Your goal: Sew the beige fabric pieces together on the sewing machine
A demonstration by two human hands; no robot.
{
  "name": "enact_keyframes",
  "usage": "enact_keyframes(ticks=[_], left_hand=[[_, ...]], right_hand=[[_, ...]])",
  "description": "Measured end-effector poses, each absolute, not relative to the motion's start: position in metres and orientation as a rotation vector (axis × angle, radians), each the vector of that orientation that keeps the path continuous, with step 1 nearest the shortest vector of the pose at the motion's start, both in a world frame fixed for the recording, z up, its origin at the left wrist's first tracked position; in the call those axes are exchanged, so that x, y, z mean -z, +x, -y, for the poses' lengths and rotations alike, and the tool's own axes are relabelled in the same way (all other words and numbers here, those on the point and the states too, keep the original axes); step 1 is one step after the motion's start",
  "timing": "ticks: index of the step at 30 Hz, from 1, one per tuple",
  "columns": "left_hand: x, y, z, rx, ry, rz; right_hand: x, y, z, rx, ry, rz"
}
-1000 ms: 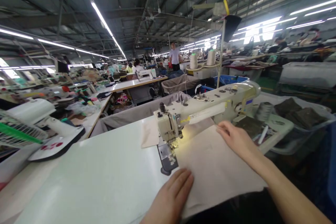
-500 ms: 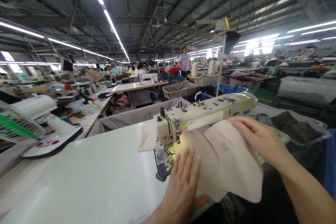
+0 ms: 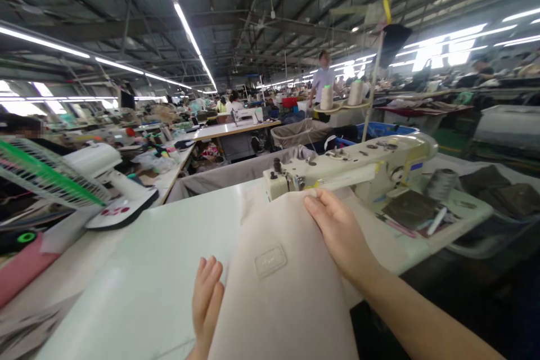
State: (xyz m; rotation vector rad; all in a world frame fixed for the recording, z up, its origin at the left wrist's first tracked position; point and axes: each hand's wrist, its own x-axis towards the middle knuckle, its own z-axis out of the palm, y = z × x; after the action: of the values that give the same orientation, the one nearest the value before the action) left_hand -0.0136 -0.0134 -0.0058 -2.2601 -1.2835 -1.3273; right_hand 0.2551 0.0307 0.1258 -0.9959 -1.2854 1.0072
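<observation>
A beige fabric panel (image 3: pixel 278 292) with a small sewn patch (image 3: pixel 270 260) is lifted in front of me, hiding the needle area of the cream sewing machine (image 3: pixel 358 166). My right hand (image 3: pixel 337 233) grips the panel's top edge beside the machine head. My left hand (image 3: pixel 207 295) is under the panel's left edge, fingers straight and together, supporting it. The white sewing table (image 3: pixel 160 247) lies beneath.
A white desk fan with a green blade (image 3: pixel 71 183) stands at the left. Dark fabric pieces (image 3: pixel 411 208) and a grey thread cone (image 3: pixel 439 184) lie right of the machine. Thread cones (image 3: pixel 327 97) stand on a rack behind. A person (image 3: pixel 324 79) stands far back among other sewing stations.
The panel was flat under the machine, then my right hand folded it back and swung it left. Now it is raised before me, with my left hand moved from on top to its left edge.
</observation>
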Motion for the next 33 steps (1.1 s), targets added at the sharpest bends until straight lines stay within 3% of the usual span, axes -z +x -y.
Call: enact_keyframes(ticks=[3,7,13,16,19,22,26,29,33], left_hand=[[-0.002,-0.040,0.030,1.069,-2.414,0.973],[-0.008,-0.037,0.043,0.760,-2.643,0.956],[-0.012,-0.023,0.048,0.258,-2.945,0.926],[-0.013,-0.026,0.046,0.274,-2.977,1.060],[-0.016,-0.030,0.046,0.351,-3.041,1.154],[-0.023,-0.031,0.045,0.446,-3.137,1.349],[-0.032,-0.021,0.031,0.736,-3.070,1.926],[-0.032,-0.011,0.015,0.875,-2.707,2.335],[-0.024,-0.005,0.003,0.822,-2.532,2.410]], right_hand=[[-0.067,0.241,-0.052,-0.956,-1.191,1.439],[0.005,0.230,-0.059,-0.905,-1.394,1.471],[0.017,0.240,-0.052,-0.806,-1.384,1.561],[-0.002,0.265,-0.036,-0.703,-1.179,1.883],[-0.018,0.291,-0.011,-0.975,-0.888,2.425],[-0.023,0.305,0.005,-0.969,-0.766,2.632],[-0.017,0.295,-0.007,-1.020,-0.892,2.432],[-0.007,0.276,-0.028,-1.089,-1.284,1.976],[0.011,0.256,-0.041,-1.019,-1.532,1.584]])
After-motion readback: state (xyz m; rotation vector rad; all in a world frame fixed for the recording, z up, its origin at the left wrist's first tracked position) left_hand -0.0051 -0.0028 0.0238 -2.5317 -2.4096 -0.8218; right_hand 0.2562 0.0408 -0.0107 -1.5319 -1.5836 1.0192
